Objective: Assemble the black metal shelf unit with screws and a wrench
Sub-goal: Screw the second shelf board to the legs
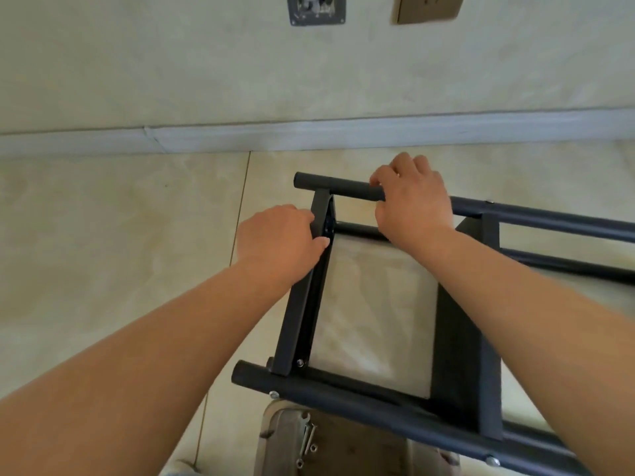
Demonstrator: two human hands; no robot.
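The black metal shelf unit (460, 341) lies on its side on the tiled floor, its round posts running to the right. My right hand (412, 201) is closed around the far post near its left end. My left hand (278, 245) grips the end shelf panel (299, 324) near its upper corner, fingers pressed by a screw hole. Silver screws show at the near post (261, 376). A small wrench (307, 428) and loose screws lie on a worn stool just below the frame.
The wall and its grey baseboard (309, 134) run across close behind the shelf. A metal plate (316, 8) and a socket cover (426, 8) sit on the wall. Beige floor tiles (120, 218) spread to the left.
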